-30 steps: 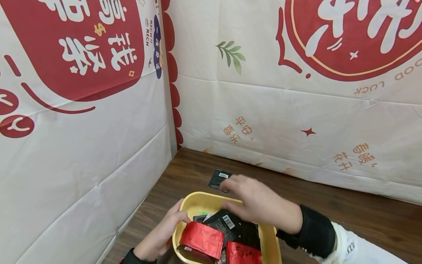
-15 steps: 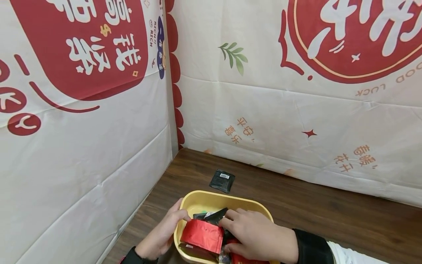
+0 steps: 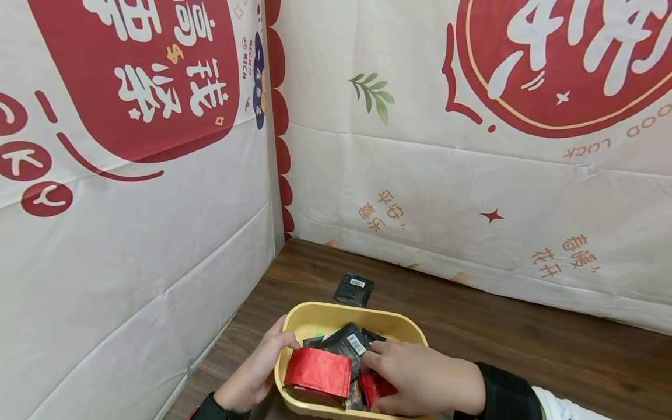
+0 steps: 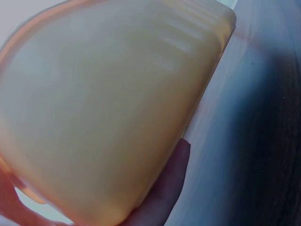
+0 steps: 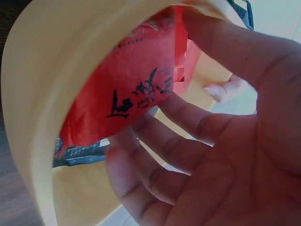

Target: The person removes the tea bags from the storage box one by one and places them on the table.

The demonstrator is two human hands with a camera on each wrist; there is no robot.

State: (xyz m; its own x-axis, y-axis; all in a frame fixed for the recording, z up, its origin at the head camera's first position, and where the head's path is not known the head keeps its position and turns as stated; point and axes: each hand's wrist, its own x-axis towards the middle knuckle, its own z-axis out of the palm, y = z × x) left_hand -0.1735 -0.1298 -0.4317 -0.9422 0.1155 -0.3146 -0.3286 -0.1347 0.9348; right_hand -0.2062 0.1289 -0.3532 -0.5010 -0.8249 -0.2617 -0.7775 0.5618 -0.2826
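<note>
In the head view the right hand [image 3: 420, 376] dipped into the yellow bin [image 3: 321, 318], its thumb and fingers gripping the lettered red packet [image 3: 375, 387], while the second red packet [image 3: 320, 371] lay beyond those fingertips, nearer the left hand [image 3: 258, 366], which clasped the bin's opposite end. The left wrist view showed the bin's outer wall against that hand's fingers. In the right wrist view the lettered packet's visible length slanted crosswise at the right fingertips, beneath the rim.
</note>
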